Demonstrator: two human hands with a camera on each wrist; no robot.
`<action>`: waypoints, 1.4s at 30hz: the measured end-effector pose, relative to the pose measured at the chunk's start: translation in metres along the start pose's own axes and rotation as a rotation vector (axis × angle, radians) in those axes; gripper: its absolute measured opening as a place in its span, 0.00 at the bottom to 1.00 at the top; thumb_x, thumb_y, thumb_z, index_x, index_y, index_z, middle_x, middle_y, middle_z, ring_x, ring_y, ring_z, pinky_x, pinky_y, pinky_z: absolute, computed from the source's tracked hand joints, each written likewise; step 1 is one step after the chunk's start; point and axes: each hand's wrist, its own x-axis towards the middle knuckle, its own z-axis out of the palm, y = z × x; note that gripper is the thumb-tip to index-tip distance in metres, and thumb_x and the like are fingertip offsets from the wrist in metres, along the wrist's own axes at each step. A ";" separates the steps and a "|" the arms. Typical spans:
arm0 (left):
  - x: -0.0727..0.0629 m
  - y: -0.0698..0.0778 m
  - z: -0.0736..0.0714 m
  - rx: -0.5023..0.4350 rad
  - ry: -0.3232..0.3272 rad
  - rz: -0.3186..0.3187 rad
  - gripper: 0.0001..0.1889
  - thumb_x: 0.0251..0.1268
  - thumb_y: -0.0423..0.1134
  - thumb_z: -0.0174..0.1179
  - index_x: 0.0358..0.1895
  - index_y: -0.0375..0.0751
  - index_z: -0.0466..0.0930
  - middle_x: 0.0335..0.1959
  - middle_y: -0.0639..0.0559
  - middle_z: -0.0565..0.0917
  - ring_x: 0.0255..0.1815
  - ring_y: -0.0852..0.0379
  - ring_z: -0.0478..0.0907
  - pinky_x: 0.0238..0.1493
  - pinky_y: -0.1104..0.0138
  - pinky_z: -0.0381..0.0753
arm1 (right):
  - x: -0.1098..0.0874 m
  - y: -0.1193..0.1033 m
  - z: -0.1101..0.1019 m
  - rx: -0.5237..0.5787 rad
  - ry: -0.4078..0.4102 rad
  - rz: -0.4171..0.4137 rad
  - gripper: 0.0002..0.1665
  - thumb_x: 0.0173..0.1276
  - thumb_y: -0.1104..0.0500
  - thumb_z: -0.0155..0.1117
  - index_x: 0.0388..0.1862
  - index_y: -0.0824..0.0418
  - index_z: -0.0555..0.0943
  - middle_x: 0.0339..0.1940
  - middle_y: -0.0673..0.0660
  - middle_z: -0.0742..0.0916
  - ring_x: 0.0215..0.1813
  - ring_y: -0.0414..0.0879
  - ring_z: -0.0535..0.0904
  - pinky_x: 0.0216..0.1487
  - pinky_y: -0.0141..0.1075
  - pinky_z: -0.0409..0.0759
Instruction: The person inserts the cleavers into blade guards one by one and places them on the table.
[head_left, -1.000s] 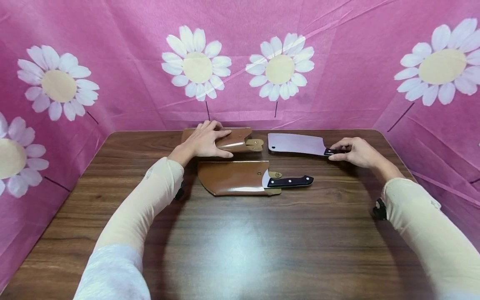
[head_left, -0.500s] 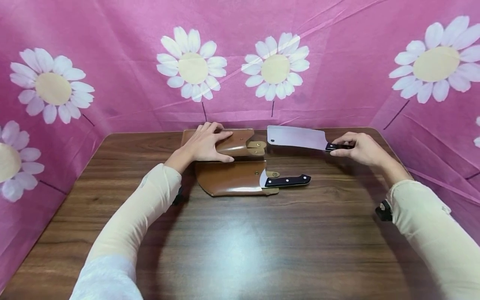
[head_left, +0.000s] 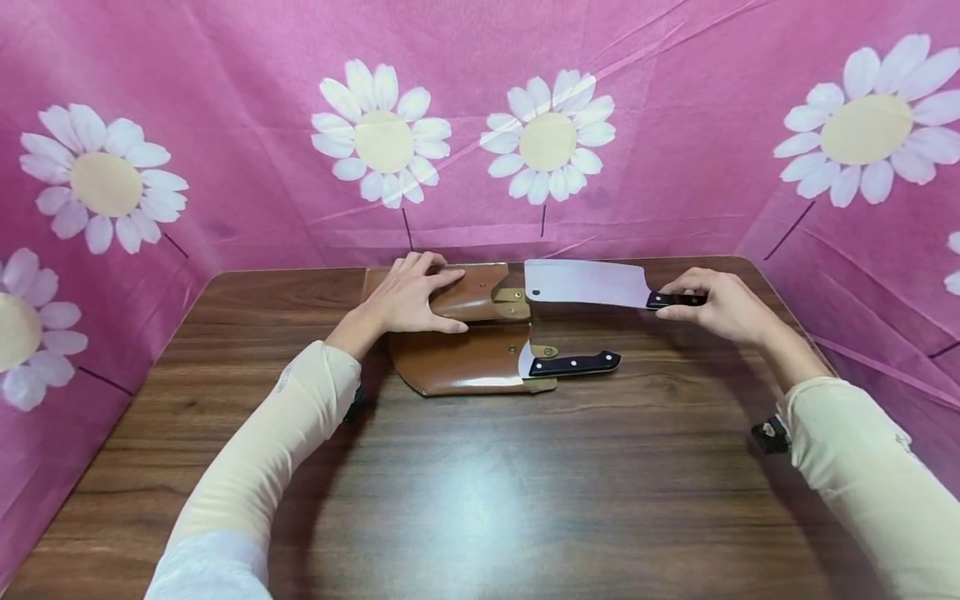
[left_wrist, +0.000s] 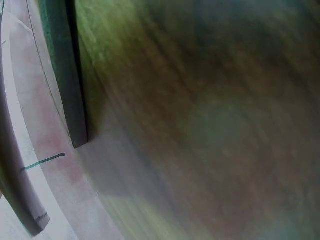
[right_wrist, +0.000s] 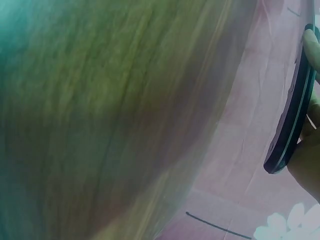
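Observation:
In the head view my left hand (head_left: 410,297) holds a brown leather sheath (head_left: 480,287) across its width. The thumb lies along the near edge, and the other fingers reach over the top and far side. My right hand (head_left: 714,304) pinches the black handle (head_left: 670,301) of a cleaver, partly hidden by the fingers. Its broad blade (head_left: 588,283) points left, with the tip corner close to the sheath's mouth and two tan snap tabs (head_left: 512,302). The right wrist view shows fingers round a black handle (right_wrist: 292,115). A dark bar-like edge (left_wrist: 62,75) in the left wrist view is unclear.
Just in front of the held sheath lies a second brown sheath (head_left: 457,362), with a knife's black handle (head_left: 576,364) sticking out rightward. The wooden tabletop (head_left: 480,500) meets a pink flowered cloth (head_left: 480,217) at the back and sides.
The cleaver has shifted slightly left, toward the sheath's mouth, after being raised a little. The held sheath has come slightly nearer the front one. Both hands keep their hold.

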 end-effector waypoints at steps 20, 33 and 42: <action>-0.003 0.000 0.001 -0.010 0.048 0.011 0.52 0.46 0.78 0.64 0.74 0.54 0.72 0.66 0.46 0.68 0.63 0.44 0.63 0.60 0.54 0.61 | 0.003 -0.017 0.008 0.027 -0.025 -0.075 0.14 0.59 0.59 0.80 0.45 0.56 0.90 0.38 0.49 0.87 0.38 0.42 0.76 0.40 0.29 0.68; -0.005 0.002 0.001 -0.005 0.056 0.035 0.52 0.45 0.78 0.64 0.74 0.53 0.72 0.66 0.46 0.68 0.63 0.44 0.63 0.61 0.54 0.61 | 0.010 -0.033 0.011 0.025 -0.028 -0.124 0.13 0.58 0.61 0.80 0.43 0.57 0.90 0.37 0.48 0.86 0.39 0.43 0.77 0.41 0.30 0.69; -0.004 0.002 0.002 -0.010 0.066 0.038 0.52 0.45 0.78 0.65 0.74 0.52 0.72 0.67 0.46 0.67 0.65 0.43 0.62 0.61 0.53 0.60 | 0.015 -0.039 0.013 0.028 -0.036 -0.132 0.13 0.57 0.62 0.80 0.43 0.58 0.90 0.37 0.49 0.86 0.40 0.44 0.77 0.41 0.31 0.69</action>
